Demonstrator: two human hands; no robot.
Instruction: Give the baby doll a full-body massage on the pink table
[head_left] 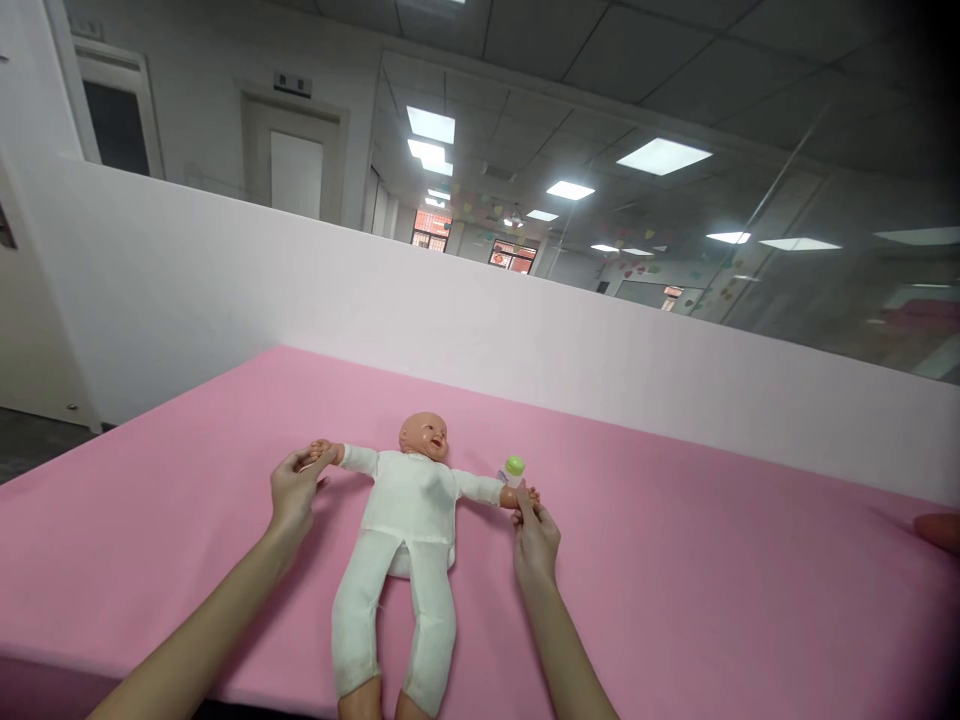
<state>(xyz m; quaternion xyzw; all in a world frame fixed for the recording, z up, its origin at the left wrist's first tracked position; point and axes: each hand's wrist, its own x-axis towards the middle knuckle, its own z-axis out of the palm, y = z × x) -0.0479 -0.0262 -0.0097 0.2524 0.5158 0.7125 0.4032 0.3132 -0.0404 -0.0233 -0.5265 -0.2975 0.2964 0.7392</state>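
A baby doll (412, 500) in a white cloth outfit lies on its back on the pink padded table (675, 560), head toward the wall and legs toward me. Both of its arms are stretched out sideways. My left hand (294, 490) pinches the doll's hand on the left side. On the other side, my right hand (536, 540) has its thumb and fingers closed around the doll's other hand. Just behind that doll hand stands a small bottle with a green cap (514, 467), its lower part partly hidden.
A low white wall (465, 320) runs along the table's far edge, with glass above it. At the far right edge lies a reddish-brown object (937, 530), cut off by the frame. A door (37, 290) is at the left.
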